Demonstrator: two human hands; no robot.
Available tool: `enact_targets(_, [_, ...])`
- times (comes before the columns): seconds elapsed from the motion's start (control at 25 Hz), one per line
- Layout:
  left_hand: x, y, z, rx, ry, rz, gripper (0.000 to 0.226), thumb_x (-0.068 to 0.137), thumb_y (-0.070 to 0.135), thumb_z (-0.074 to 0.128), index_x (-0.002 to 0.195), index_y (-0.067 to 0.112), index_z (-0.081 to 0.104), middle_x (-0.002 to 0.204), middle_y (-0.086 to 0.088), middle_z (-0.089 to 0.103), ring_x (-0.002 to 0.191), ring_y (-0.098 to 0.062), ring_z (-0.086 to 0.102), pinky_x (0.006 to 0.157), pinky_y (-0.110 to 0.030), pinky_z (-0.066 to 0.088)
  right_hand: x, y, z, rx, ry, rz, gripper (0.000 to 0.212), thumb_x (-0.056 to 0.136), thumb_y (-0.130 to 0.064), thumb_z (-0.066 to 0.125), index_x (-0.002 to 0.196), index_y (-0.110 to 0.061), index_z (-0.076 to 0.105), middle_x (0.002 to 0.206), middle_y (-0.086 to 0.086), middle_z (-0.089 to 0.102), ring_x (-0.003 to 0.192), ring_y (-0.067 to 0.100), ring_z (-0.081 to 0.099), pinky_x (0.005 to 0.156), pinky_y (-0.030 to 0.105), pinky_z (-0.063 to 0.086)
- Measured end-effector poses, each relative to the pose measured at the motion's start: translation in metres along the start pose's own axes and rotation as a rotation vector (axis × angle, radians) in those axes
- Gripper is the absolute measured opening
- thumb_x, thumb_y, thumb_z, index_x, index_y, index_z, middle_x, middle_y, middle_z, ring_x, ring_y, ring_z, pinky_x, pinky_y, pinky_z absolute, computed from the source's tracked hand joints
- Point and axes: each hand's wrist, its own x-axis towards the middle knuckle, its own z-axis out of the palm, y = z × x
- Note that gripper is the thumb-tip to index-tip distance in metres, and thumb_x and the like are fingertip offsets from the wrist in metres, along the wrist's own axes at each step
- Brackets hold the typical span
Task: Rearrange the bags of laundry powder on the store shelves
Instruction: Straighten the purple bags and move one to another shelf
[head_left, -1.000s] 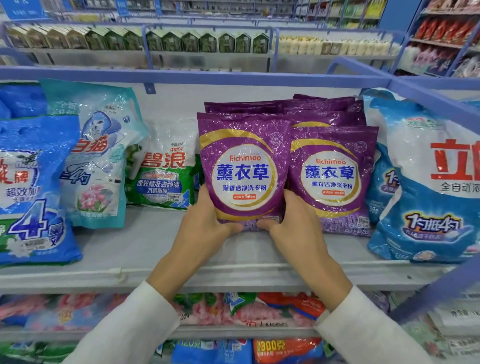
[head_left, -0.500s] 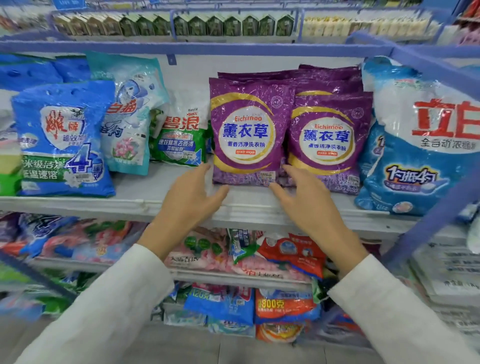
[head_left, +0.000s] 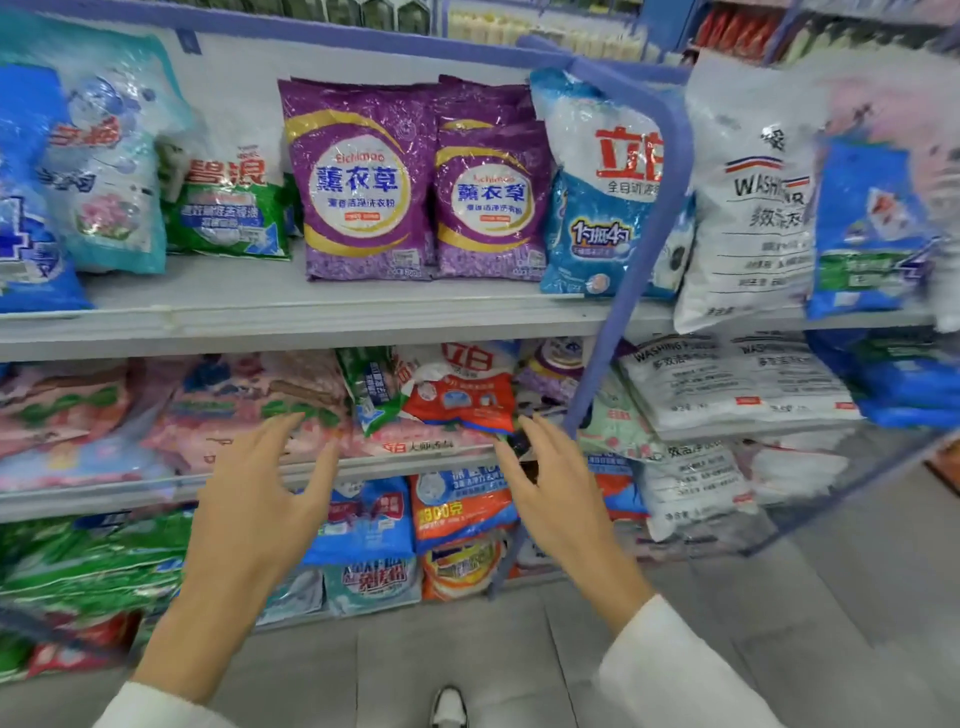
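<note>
The left hand (head_left: 260, 499) hovers lower left of the red bag (head_left: 460, 397), fingers spread, holding nothing. The right hand (head_left: 561, 493) hovers lower right of it, likewise spread and empty. Probably the slumped red bag comes next: take both side edges, lift clear of its neighbours, set it upright. Counted: two hands, one red bag, and above it two purple bags (head_left: 363, 182) fronting more behind.

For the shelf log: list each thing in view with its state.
Left hand: open, holding nothing.
Right hand: open, holding nothing.
Left purple bag: upright on upper shelf.
Right purple bag: upright, beside the left one.
Red and white bag: lying crumpled, middle shelf.
</note>
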Motion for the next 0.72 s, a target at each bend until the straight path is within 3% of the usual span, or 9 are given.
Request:
enact_targets(0.24, [-0.051, -0.002, 0.062, -0.050, -0.236, -0.120, 0.068, 0.090, 0.061, 0.050, 0.144, 0.019, 0.052, 0.145, -0.001, 0.055, 0.126, -0.025, 0.056, 0.110, -0.043, 0.042, -0.056, 0.074, 0.006, 0.028, -0.041, 0.202, 0.061, 0.102, -0.055, 0.042, 0.156, -0.026, 0.034, 0.163, -0.010, 0.030, 0.151, 0.009, 0.022, 0.120, 0.029, 0.022])
enact_targets(0.4, [-0.050, 0.018, 0.119, -0.080, -0.310, -0.147, 0.057, 0.095, 0.048, 0.058, 0.145, 0.020, 0.051, 0.149, -0.001, 0.052, 0.137, -0.022, 0.046, 0.112, -0.039, 0.039, -0.052, 0.127, 0.004, 0.049, -0.025, 0.322, 0.063, 0.100, -0.056, 0.045, 0.155, -0.026, 0.037, 0.161, -0.009, 0.035, 0.148, 0.010, 0.029, 0.120, 0.031, 0.027])
enact_targets(0.72, [-0.018, 0.077, 0.236, -0.198, -0.259, -0.115, 0.051, 0.094, 0.051, 0.058, 0.142, 0.032, 0.053, 0.140, 0.010, 0.055, 0.132, -0.012, 0.048, 0.109, -0.033, 0.041, 0.005, 0.197, -0.006, 0.175, 0.027, 0.355, 0.066, 0.092, -0.065, 0.044, 0.149, -0.033, 0.043, 0.154, -0.011, 0.042, 0.142, 0.014, 0.041, 0.116, 0.043, 0.038])
